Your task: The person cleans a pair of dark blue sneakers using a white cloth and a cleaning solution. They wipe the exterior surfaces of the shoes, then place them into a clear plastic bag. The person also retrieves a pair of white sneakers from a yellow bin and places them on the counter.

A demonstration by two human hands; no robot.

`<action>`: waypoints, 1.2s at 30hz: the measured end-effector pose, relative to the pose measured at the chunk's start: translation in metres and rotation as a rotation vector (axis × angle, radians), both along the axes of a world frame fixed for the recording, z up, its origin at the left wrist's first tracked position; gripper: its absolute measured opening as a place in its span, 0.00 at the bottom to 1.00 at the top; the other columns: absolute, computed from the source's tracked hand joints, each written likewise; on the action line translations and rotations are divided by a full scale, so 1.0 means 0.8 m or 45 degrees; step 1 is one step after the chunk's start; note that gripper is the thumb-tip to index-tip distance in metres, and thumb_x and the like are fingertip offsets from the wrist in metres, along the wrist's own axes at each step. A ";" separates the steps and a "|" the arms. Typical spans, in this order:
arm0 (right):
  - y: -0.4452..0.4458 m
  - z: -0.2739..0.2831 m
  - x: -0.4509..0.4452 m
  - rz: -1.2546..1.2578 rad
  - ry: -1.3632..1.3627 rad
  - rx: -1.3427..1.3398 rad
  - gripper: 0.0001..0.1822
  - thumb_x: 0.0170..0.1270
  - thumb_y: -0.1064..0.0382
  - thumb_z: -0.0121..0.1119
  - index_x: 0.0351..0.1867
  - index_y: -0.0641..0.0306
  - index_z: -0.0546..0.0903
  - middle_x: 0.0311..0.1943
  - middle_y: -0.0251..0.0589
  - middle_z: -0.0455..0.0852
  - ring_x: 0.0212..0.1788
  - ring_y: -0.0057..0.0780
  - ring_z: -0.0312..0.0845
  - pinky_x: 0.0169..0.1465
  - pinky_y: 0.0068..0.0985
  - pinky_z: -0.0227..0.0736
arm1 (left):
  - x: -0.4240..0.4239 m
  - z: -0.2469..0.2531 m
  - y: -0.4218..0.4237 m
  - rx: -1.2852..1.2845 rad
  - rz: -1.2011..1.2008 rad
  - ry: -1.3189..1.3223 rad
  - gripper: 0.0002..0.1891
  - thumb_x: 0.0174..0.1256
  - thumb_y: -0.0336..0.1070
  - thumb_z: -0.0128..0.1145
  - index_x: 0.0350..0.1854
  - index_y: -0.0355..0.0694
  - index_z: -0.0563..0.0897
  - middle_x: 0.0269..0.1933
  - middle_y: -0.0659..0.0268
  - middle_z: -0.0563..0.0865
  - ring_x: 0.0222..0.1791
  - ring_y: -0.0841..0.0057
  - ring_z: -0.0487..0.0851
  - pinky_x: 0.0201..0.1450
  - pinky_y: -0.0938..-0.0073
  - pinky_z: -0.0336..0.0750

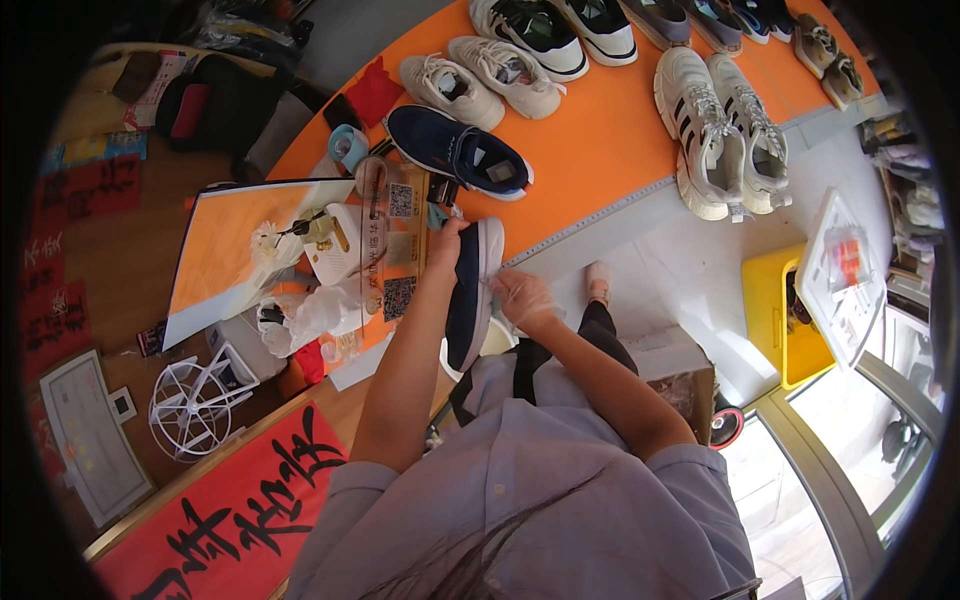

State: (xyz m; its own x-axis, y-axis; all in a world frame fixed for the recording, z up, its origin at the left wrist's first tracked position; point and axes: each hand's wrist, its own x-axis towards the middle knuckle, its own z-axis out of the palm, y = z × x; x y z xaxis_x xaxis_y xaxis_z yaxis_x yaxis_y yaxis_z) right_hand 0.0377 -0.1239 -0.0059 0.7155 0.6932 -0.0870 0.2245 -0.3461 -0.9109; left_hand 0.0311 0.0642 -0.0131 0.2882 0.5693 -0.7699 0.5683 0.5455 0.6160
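A navy blue shoe (466, 292) with a white sole stands on edge in front of me, its sole turned to the right. My left hand (445, 244) grips it by its upper end. Close to the sole is my right hand (525, 298), loosely wrapped in thin clear plastic that flares at the wrist like a glove's cuff. Its fingertips are curled together at the sole's edge; whether they pinch something small cannot be made out. A similar navy shoe (459, 152) lies on the orange tabletop (600, 142) just beyond my hands.
White sneakers (452, 86) and black-striped white sneakers (694, 139) stand on the table with several other pairs. To the left are a mirror-like panel (240, 247), a clear sign (375, 247) and a white fan guard (193, 406). A yellow bin (765, 307) and cardboard box (701, 375) are at right.
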 end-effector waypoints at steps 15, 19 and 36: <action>0.015 0.005 0.018 -0.475 0.251 -0.064 0.19 0.69 0.51 0.53 0.26 0.65 0.77 0.24 0.57 0.78 0.31 0.60 0.75 0.34 0.45 0.69 | -0.006 -0.003 0.002 -0.213 0.198 -0.094 0.13 0.57 0.43 0.53 0.32 0.38 0.81 0.30 0.62 0.83 0.27 0.70 0.82 0.32 0.70 0.79; 0.015 0.029 0.033 -0.443 0.120 -0.072 0.20 0.69 0.52 0.52 0.26 0.66 0.78 0.25 0.59 0.78 0.31 0.59 0.76 0.34 0.44 0.69 | -0.018 -0.025 0.004 -0.289 0.431 -0.277 0.12 0.60 0.41 0.50 0.36 0.38 0.80 0.35 0.62 0.85 0.34 0.67 0.83 0.38 0.66 0.81; 0.020 0.034 0.056 -0.118 -0.089 -0.458 0.15 0.67 0.57 0.51 0.28 0.65 0.83 0.29 0.56 0.84 0.36 0.52 0.82 0.42 0.40 0.76 | 0.003 -0.049 -0.013 -0.178 0.742 -0.424 0.13 0.59 0.41 0.52 0.38 0.36 0.79 0.40 0.62 0.84 0.40 0.68 0.83 0.43 0.69 0.79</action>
State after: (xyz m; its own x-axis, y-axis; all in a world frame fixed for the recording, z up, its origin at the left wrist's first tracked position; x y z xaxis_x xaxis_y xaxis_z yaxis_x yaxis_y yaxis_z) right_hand 0.0825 -0.1079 0.0214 0.7864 0.5595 -0.2617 0.2350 -0.6629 -0.7109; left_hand 0.0335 0.0540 -0.0520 0.1988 0.6052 -0.7708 -0.0500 0.7918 0.6087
